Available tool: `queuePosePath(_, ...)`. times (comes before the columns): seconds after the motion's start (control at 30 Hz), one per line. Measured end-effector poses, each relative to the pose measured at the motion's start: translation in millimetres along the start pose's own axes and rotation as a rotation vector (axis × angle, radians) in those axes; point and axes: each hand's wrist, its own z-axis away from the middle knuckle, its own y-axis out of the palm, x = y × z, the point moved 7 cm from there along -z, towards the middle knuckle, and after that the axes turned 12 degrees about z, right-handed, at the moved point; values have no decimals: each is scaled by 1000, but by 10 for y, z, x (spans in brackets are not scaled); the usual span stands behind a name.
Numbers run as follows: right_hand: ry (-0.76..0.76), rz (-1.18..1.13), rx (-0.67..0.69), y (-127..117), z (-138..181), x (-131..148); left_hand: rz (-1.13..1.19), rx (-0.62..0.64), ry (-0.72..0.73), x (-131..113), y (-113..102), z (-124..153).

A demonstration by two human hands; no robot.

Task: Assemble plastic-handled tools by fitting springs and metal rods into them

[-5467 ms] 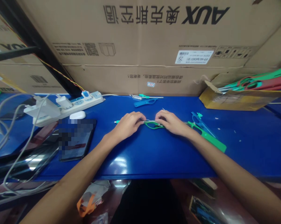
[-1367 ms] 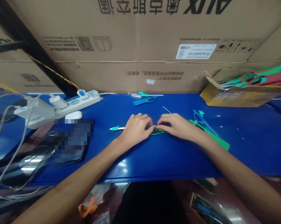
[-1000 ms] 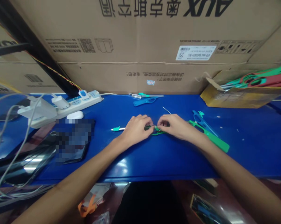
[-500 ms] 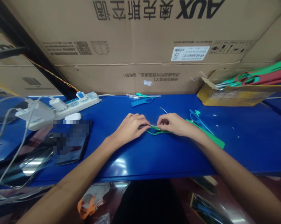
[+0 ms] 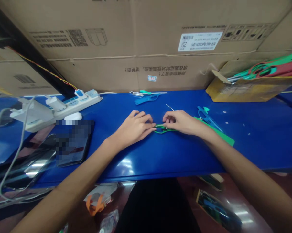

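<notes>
- Looking down from the head, you see a green loop [image 5: 163,131] on the blue table [image 5: 146,158], between the two hands.
- The left hand [image 5: 136,127] has its finger and thumb close together at the loop's left end. I can't tell if they squeeze or just touch.
- The right hand [image 5: 181,121] is curled up, and its fingertips seem to pinch some thin strands [image 5: 159,125] by the loop.
- The strands could slip away if that pinch gets loose.
- The loop could slide or twist if the left fingers only rest on it.
- A thin white stick [image 5: 170,107] pokes out past the right hand. A bump could knock it. Its other end is hidden.
- The right arm covers part of a flat green end [image 5: 227,139]. I can't tell if it joins the loop.
- The strands are too tiny to count.
- The phone [image 5: 86,142] is partly blurred into squares.
</notes>
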Motion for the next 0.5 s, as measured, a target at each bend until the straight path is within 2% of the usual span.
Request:
queuePosePath(0.17,-335,191,-150,-137,105,258,32,33,-17,-7,2,13)
queuePosePath(0.3,-370,317,-128,-157,186,325,68,20,-35,17,27,14)
queuePosePath(0.5,-357,369,-58,-107,205,308,82,-4,-58,42,48,9)
